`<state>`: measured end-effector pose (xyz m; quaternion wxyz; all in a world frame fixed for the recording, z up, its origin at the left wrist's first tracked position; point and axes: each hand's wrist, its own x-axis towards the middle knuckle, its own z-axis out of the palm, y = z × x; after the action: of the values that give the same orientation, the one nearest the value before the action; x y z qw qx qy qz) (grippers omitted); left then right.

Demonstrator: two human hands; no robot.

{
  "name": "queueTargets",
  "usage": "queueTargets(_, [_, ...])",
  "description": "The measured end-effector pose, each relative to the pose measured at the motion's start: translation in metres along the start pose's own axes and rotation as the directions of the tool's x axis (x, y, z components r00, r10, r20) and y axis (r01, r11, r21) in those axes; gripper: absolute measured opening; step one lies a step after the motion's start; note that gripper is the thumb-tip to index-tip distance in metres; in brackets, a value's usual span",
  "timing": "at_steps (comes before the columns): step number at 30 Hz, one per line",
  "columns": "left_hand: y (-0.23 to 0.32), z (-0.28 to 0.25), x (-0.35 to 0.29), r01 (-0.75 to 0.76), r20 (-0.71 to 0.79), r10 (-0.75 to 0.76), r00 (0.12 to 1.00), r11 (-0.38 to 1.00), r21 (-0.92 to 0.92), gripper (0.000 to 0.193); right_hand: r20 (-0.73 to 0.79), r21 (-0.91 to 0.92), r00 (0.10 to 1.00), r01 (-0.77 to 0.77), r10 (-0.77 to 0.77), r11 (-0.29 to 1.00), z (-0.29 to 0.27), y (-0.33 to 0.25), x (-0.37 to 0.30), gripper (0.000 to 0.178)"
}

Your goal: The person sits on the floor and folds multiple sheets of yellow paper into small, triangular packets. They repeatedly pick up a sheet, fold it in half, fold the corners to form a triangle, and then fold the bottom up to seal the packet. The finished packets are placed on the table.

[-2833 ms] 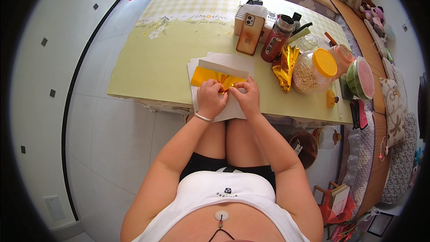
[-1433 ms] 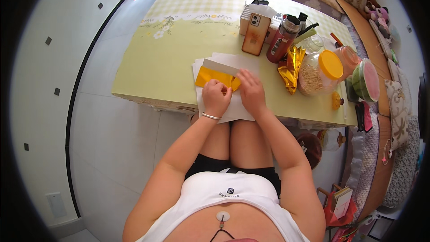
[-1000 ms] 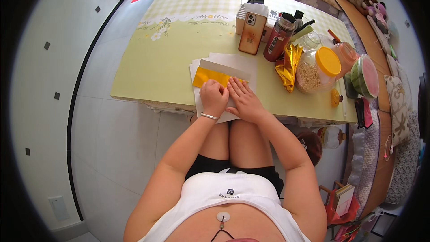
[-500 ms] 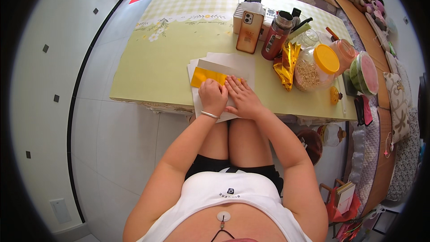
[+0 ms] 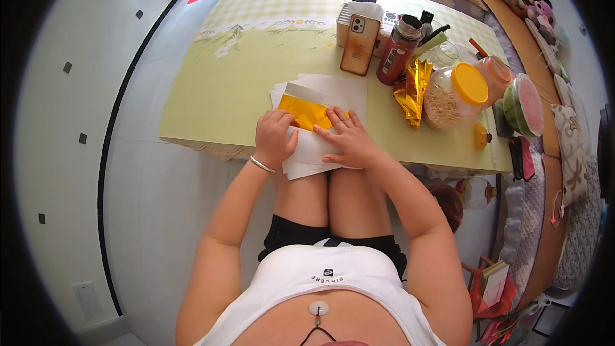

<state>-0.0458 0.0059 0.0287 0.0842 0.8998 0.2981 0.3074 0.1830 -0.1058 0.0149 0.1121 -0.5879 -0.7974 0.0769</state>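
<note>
Shiny gold foil sheet (image 5: 306, 114), long and narrow, lies across loose white sheets of paper (image 5: 311, 152) at the near edge of the pale green tabletop (image 5: 221, 106). At its left end is the person's left hand (image 5: 274, 138), fingers bent and half curled; I cannot tell whether it has hold of the foil's edge. On the right end rests the right hand (image 5: 351, 141) — palm down, opened flat, fingers a little apart, gripping nothing I can see. A thin silver-coloured bangle (image 5: 261, 164) circles the left wrist.

Farther off, right of the paper, an orange-brown-cased phone (image 5: 360, 45) stands upright. Just right of it is a dark red cylindrical bottle (image 5: 398, 54), and nearer — crumpled and glossy — a bunch of gold foil (image 5: 413, 93) beside a clear rounded jar with a yellow lid (image 5: 448, 97).
</note>
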Motion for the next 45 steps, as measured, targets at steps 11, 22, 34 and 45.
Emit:
queueTargets(11, [-0.005, -0.013, -0.009, -0.305, 0.239, 0.307, 0.921, 0.951, -0.049, 0.052, -0.02, 0.323, 0.996, 0.09, -0.088, 0.942, -0.013, 0.033, -0.011, 0.042])
queueTargets(22, [0.006, -0.016, -0.024, -0.306, 0.163, 0.305, 0.938, 0.952, -0.018, 0.051, -0.344, 0.063, 0.939, 0.043, -0.018, 0.997, 0.022, -0.017, -0.004, 0.033])
queueTargets(34, [-0.014, -0.008, -0.025, -0.494, 0.205, 0.47, 0.859, 0.865, 0.091, 0.036, -0.192, 0.059, 0.98, 0.055, -0.043, 0.997, 0.011, -0.029, -0.017, 0.057])
queueTargets(45, [-0.015, -0.002, -0.013, -0.412, 0.122, 0.412, 0.903, 0.911, -0.021, 0.014, -0.302, 0.245, 0.948, -0.025, 0.101, 0.969, 0.012, -0.033, -0.011, 0.043])
